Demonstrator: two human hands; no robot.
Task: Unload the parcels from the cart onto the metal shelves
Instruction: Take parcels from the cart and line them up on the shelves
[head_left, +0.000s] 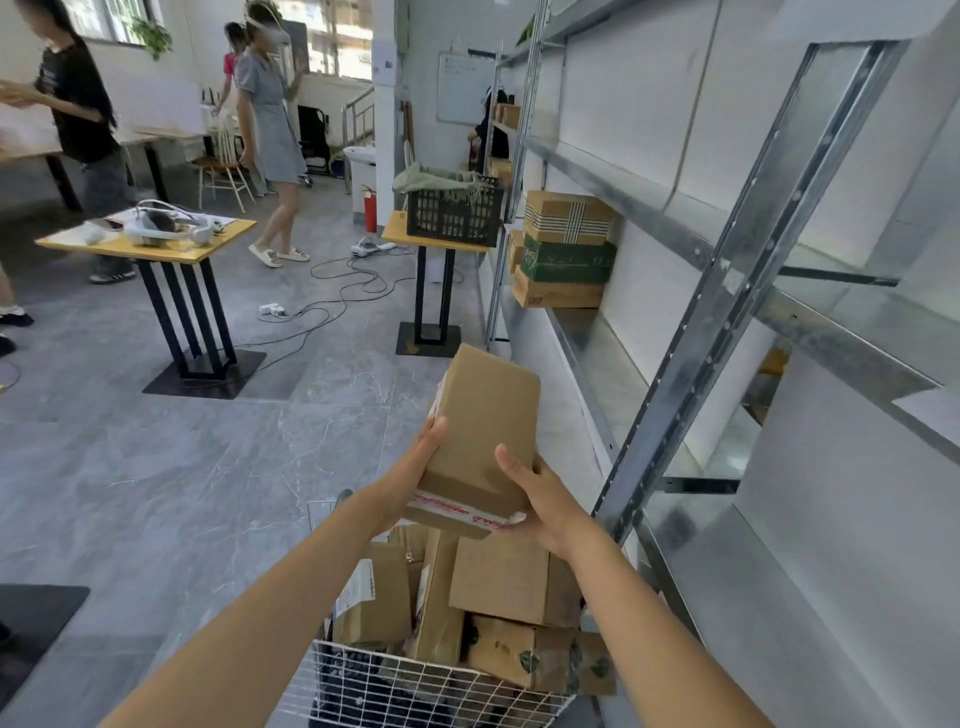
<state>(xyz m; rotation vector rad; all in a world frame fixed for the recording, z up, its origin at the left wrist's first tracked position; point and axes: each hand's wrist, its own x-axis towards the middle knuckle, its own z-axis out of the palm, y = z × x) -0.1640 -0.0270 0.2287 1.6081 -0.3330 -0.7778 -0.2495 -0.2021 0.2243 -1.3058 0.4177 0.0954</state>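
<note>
Left hand (417, 464), right hand (546, 500) around parcel (485, 415)

Matt cardboard parcel (485, 415), shiny metal shelves (727, 291)

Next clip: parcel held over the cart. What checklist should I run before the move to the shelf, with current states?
1. Left grip holds the brown parcel by its left side: ok.
2. Right grip holds its lower right corner: ok.
3. Parcel raised above the wire cart rim: ok.
4. Bare room on the metal shelf in front of the stacked boxes: ok.
5. Clearance past the shelf upright: cannot tell.
</note>
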